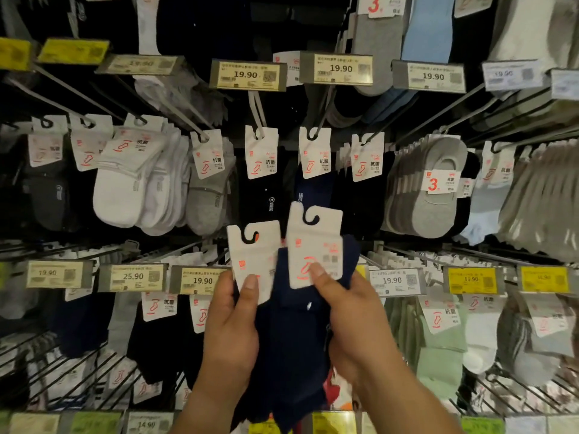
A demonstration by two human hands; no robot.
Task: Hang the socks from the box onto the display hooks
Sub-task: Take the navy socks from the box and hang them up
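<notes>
I hold two packs of navy socks in front of the display wall. My left hand (pixel 233 327) grips one pack, thumb pressed on its white card header (pixel 253 258). My right hand (pixel 354 317) pinches the other pack's white card header (pixel 315 245), which sits slightly higher; its navy socks (pixel 294 339) hang down between both hands. Right above, a display hook (pixel 322 117) carries a navy pack (pixel 315 155), and the hook to its left (pixel 258 112) carries a black pack (pixel 261 158). No box is in view.
Rows of metal hooks hold white (pixel 125 183), grey (pixel 429 189), green (pixel 438 346) and dark sock packs on every side. Price tags reading 19.90 (pixel 247 75) stick out at the hook ends above, and another tag row (pixel 200 280) sits level with my hands.
</notes>
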